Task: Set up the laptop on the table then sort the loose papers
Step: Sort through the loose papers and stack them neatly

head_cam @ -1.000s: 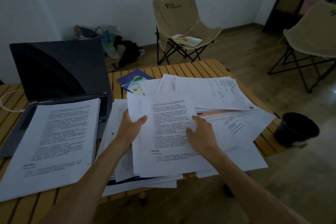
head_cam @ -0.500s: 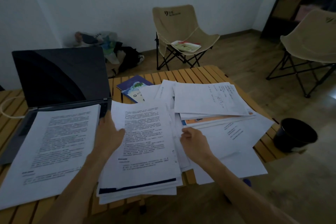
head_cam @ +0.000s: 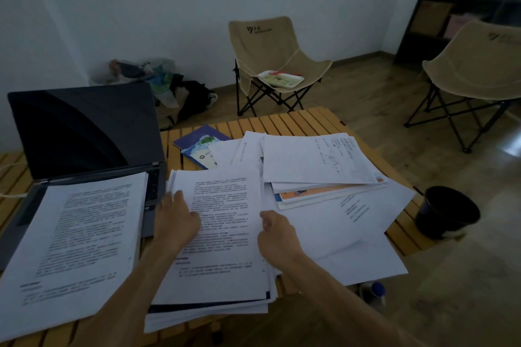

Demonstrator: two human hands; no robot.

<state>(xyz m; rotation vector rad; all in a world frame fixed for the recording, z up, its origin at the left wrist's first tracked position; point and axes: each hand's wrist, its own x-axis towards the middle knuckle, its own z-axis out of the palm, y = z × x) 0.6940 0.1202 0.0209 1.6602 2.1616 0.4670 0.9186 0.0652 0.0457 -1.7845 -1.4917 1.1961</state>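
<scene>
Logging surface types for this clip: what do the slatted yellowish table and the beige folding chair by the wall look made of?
The slatted yellowish table looks like wood, matte, with parallel slats and gaps. The beige folding chair looks like canvas-type fabric slung on a thin dark frame, probably metal.

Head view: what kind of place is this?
Probably a casual home room or small office: a wooden slat table with an open laptop and loose papers, folding camp chairs, and bags on the floor.
</scene>
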